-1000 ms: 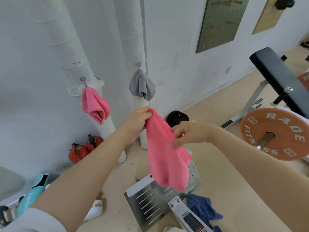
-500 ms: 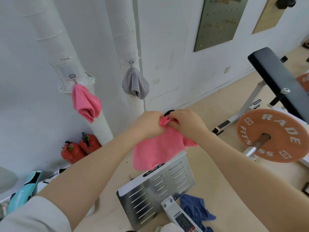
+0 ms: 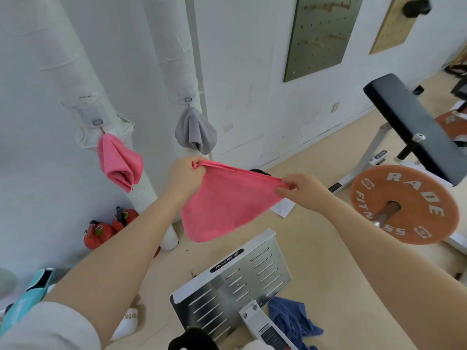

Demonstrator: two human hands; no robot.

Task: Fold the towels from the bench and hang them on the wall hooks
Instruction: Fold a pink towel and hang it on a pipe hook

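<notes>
Right now we hold the pink towel [image 3: 222,205] stretched out in the air before us, above the slotted metal plate [image 3: 235,281] on the floor and in front of the white wall [image 3: 252,72]. Its top edge runs taut between our two hands while the rest hangs down in a rounded flap, and we judge this is done to pull the doubled cloth flat and line up its edges before another fold. Our left hand [image 3: 185,174] grips one end of that edge, fingers curled tight around a bunched corner; our right hand [image 3: 300,189] pinches the other end between thumb and fingertips, the remaining fingers curled in close. Neither hand has any slack in it, which keeps the fold from slipping. Beyond the towel, two wrapped white pipes stand against the wall, each with a hook: a folded pink towel [image 3: 118,162] hangs from the left hook [image 3: 97,122] and a grey towel [image 3: 195,132] from the right hook [image 3: 188,100], so two seem done already. We cannot see a third free hook from here. Down by our feet a blue towel [image 3: 290,319] lies crumpled on the floor beside the metal plate, apparently unfolded. To the right stands the black padded bench [image 3: 409,127] with an orange weight plate [image 3: 404,205] in front of it, and red kettlebells [image 3: 108,228] sit at the foot of the left pipe.
</notes>
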